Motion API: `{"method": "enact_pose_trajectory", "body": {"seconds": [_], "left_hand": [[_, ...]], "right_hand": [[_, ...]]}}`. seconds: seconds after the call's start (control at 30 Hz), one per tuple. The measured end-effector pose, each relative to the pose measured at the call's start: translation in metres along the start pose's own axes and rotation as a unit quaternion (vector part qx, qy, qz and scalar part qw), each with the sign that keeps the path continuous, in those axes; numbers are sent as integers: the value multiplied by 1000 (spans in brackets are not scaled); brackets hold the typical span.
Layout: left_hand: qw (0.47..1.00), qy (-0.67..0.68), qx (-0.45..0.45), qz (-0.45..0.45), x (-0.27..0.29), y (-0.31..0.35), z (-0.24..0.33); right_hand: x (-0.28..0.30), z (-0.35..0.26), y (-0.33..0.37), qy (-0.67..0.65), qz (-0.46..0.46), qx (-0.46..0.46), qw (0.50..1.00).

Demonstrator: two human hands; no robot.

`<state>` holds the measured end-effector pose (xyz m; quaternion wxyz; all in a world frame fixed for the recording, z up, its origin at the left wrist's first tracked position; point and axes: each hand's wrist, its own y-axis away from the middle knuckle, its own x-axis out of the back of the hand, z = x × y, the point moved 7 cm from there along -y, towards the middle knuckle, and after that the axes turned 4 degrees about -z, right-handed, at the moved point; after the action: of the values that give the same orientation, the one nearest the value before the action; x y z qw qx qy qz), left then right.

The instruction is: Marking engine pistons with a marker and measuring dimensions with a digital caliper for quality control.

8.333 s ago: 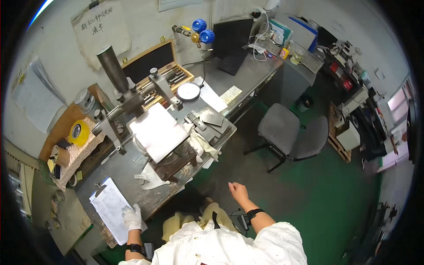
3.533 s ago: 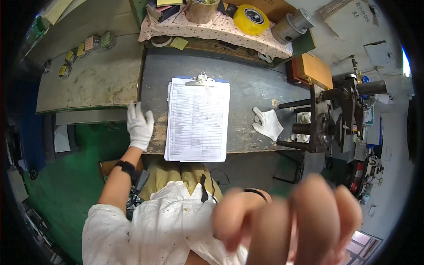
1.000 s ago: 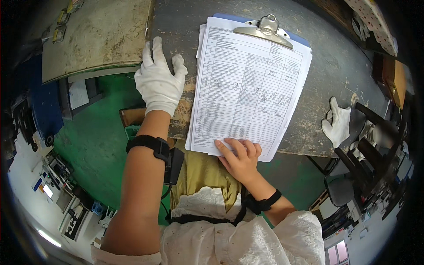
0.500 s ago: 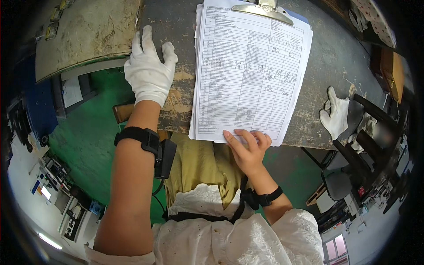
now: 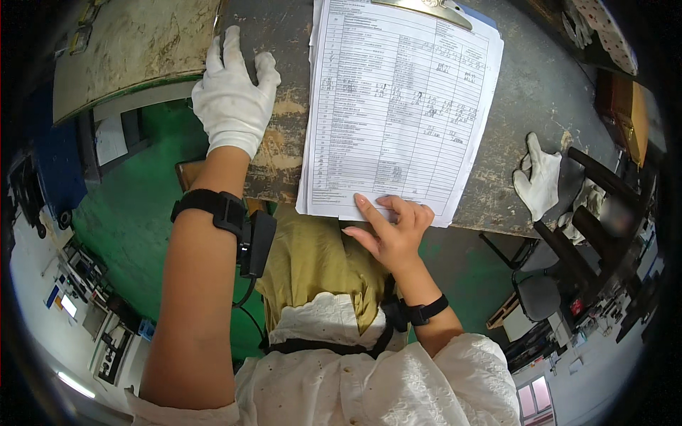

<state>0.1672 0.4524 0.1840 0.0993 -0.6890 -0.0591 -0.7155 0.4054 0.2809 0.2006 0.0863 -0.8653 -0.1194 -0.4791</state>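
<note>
I have the sheets (image 5: 398, 121) face up on the bench (image 5: 526, 92), held at their top by a metal clip (image 5: 430, 8), which I take to be what keeps the stack together. Their lower edge comes to the bench's front edge, perhaps slightly past it, within easy reach of the right hand (image 5: 398, 231). That bare hand is loosely curled at the sheets' lower edge: the index fingertip lies on the paper while the thumb stands apart, off the edge, so I read it as a light steadying touch, not a pinch. The left hand (image 5: 233, 103), gloved in white, is left of the sheets, fingers spread and palm down, seemingly propped on the bench. A spare glove (image 5: 538, 177) lies right of the sheets; my guess is that it pairs with the left one, taken off for handling paper. Farther right of the sheets is a dark stand (image 5: 568, 252).

The clip is cut off above, and the board (image 5: 483, 15) shows only as a blue strip behind the sheets. I can't see under the right palm, nor whether the left palm presses down. The stand's far part is blurred.
</note>
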Motion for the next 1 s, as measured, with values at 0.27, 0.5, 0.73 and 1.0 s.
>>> {"method": "enact_pose_trajectory", "body": {"seconds": [0.27, 0.5, 0.73, 1.0], "left_hand": [[1000, 1, -10, 10, 2, 0, 0], [1000, 10, 1, 1, 3, -1, 2], [1000, 1, 3, 3, 1, -1, 2], [1000, 9, 7, -1, 1, -1, 1]], "right_hand": [[-3, -4, -4, 36, -7, -24, 999], [-4, -5, -11, 60, 5, -50, 997], [-4, -8, -19, 70, 19, -62, 995], [-4, -4, -30, 57, -5, -54, 997]]}}
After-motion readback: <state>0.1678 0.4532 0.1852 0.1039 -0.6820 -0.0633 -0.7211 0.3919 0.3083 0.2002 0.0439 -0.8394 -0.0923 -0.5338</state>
